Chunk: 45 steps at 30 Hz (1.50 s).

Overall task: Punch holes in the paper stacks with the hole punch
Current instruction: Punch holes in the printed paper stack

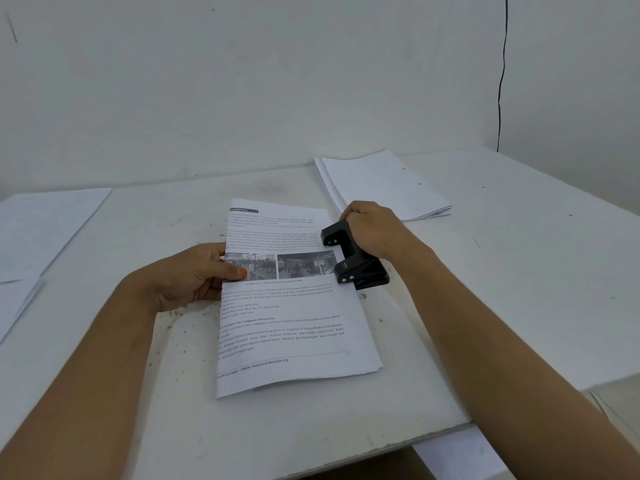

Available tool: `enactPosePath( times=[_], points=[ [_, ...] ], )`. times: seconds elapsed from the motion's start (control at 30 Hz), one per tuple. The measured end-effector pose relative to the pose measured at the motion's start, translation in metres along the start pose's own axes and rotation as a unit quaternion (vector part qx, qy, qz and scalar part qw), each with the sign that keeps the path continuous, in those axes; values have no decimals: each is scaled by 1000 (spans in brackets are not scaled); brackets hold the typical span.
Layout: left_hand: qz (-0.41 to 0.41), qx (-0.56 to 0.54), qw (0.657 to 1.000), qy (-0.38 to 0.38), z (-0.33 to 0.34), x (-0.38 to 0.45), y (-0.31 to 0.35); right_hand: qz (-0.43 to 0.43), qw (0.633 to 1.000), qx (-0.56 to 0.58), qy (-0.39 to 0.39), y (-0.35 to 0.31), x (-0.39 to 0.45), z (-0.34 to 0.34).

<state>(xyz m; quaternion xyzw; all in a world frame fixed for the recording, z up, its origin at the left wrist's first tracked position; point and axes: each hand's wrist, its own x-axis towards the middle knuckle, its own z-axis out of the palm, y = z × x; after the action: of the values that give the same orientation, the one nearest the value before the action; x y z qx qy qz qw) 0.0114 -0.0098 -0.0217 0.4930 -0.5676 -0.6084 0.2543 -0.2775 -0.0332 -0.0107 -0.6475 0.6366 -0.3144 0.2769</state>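
Pinching the left edge of the printed white paper stack [291, 306] mid-tabletop, the left hand [194, 275] had its thumb on top and fingers curled under, keeping the sheets from sliding. The right hand [375, 230] was wrapped over the black metal two-hole punch [353, 261], which sat on the stack's right edge, fingers closed round its lever. I'd say the trick was getting that edge seated fully and square in the slot, then pressing straight down in one firm go. Another white stack [384, 183] lay toward the far right corner, more loose sheets [45, 223] at the left edge.
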Motion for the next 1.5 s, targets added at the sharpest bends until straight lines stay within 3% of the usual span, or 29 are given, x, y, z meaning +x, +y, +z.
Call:
enactPosePath(
  times=[0.8, 1.5],
  points=[
    [-1, -2, 1000, 10, 2, 1, 0, 30, 1000, -7, 0, 2, -11, 1],
    [4, -6, 1000, -7, 2, 0, 0, 35, 998, 55, 18, 13, 3, 5]
  ],
)
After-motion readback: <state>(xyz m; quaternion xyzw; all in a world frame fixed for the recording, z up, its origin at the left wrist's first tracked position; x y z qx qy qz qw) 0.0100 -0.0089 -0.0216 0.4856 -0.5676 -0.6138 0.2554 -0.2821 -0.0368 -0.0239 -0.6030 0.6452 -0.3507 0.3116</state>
